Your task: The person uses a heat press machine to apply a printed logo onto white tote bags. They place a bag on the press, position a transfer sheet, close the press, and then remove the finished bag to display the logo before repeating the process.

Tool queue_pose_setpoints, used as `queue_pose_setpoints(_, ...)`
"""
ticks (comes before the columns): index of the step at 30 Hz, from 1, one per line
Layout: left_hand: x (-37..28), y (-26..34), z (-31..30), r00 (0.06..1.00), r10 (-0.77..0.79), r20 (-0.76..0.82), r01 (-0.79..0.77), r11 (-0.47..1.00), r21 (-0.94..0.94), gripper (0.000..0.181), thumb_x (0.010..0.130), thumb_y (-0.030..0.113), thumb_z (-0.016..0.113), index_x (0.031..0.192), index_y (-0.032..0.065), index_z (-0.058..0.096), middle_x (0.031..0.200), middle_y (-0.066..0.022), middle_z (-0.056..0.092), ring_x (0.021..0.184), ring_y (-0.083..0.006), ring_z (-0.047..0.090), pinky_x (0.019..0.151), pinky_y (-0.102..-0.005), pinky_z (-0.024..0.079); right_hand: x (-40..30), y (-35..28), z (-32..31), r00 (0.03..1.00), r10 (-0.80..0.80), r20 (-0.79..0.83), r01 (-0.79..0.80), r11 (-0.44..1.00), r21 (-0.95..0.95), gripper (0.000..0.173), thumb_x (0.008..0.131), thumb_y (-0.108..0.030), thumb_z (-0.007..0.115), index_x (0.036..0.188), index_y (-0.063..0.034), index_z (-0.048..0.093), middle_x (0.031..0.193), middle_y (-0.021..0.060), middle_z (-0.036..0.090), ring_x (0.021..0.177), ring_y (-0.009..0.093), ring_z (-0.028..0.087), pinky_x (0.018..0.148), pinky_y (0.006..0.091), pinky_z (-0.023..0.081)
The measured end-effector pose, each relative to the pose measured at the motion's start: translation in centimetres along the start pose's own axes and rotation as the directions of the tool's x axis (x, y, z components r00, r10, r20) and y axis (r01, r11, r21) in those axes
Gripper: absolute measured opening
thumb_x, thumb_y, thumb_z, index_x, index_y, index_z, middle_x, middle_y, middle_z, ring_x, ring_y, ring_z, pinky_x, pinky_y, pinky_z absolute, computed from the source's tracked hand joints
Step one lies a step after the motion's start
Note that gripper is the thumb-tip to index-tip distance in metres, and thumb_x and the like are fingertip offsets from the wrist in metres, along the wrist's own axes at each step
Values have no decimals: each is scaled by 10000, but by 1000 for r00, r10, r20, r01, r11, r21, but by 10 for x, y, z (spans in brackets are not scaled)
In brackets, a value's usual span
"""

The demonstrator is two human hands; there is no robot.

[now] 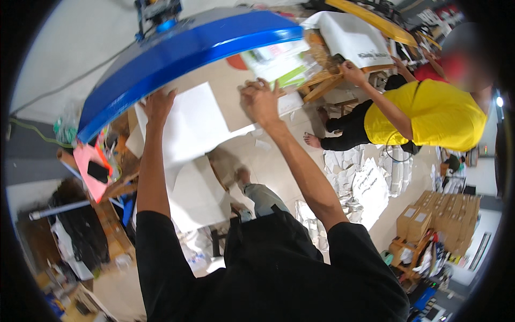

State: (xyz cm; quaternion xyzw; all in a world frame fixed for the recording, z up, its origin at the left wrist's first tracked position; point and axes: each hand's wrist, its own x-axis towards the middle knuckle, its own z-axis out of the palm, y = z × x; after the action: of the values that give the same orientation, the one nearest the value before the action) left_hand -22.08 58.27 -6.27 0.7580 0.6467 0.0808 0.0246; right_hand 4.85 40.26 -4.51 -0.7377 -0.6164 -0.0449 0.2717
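Observation:
A large blue metal machine head or cover (193, 48) spans the space in front of me, above a beige work surface (233, 100). My left hand (160, 104) is at the lower edge of the blue part, over a white sheet (201, 120); its fingertips are partly hidden, so its hold is unclear. My right hand (257, 96) is above the beige surface with its fingers bent and apart, holding nothing visible. White and green printed sheets (281, 64) lie beyond it. Another white sheet (197, 193) is lower, beside my legs.
A person in a yellow shirt (426, 114) stands at the right by a white printed cloth or sheet (354, 38). Stacked white bundles (370, 181) are on the floor, with cardboard boxes (446, 217) farther right. A phone (97, 171) lies on pink material (86, 161) at left.

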Motion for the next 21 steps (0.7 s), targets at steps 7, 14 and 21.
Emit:
queue_pose_setpoints(7, -14, 7, -7, 966, -41, -253, 48, 999, 25, 714, 847, 448, 637, 1439, 117, 416, 1473, -268, 339, 1399, -462, 221, 1126, -614, 146, 18, 2, -10, 1000, 2, 8, -4, 984, 180, 199, 781, -176, 645, 970, -139, 697, 1075, 55, 649, 1207, 272, 498, 1071, 707, 185)
queue_pose_setpoints(14, -151, 65, -69, 844, -173, -507, -66, 906, -419, 510, 909, 107, 606, 1376, 5, 429, 1503, -244, 285, 1409, -426, 218, 1142, -547, 177, 86, 141, 37, 995, 100, -31, -94, 985, 147, 418, 778, -210, 707, 1159, -70, 607, 1243, 139, 563, 1262, 302, 454, 1075, 501, 334)
queue_pose_setpoints(21, -313, 100, -64, 882, -448, -147, 313, 790, -527, 474, 905, -12, 531, 1369, 24, 443, 1528, -196, 270, 1437, -380, 204, 1144, -509, 217, 142, 237, 113, 926, -280, 254, 319, 939, -130, 350, 874, -254, 635, 1188, -100, 620, 1194, 85, 632, 1106, 258, 597, 946, 442, 460)
